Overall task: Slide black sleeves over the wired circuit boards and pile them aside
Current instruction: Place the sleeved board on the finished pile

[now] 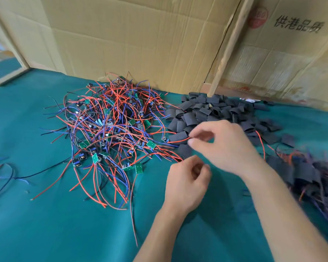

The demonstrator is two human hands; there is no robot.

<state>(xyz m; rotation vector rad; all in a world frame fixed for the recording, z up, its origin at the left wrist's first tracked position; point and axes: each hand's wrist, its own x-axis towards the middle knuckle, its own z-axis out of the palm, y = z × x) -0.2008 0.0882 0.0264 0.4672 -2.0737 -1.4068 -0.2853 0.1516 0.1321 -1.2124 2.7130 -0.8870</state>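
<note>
I judge that I am at the start of a new cycle: I am pulling one wired board free before any sleeve goes on it. My right hand is over the near edge of the loose black sleeves, and its fingers are pinched together on a red wire that leads left to a small board at the right edge of the tangle. My left hand is nearer to me, fingers curled; a second red wire runs up to it, but I cannot tell if it is really gripped. The pile of wired circuit boards lies in the middle of the green worktop, the sleeves to its right and far, and the finished, sleeved pieces at the near right, blurred. The next move, I think, needs me to draw the board clear of the tangle, take one sleeve, and pass the wires through it. On the cardboard wall at far right I read "供港品质" beside a round red stamp which is too blurred to read.
</note>
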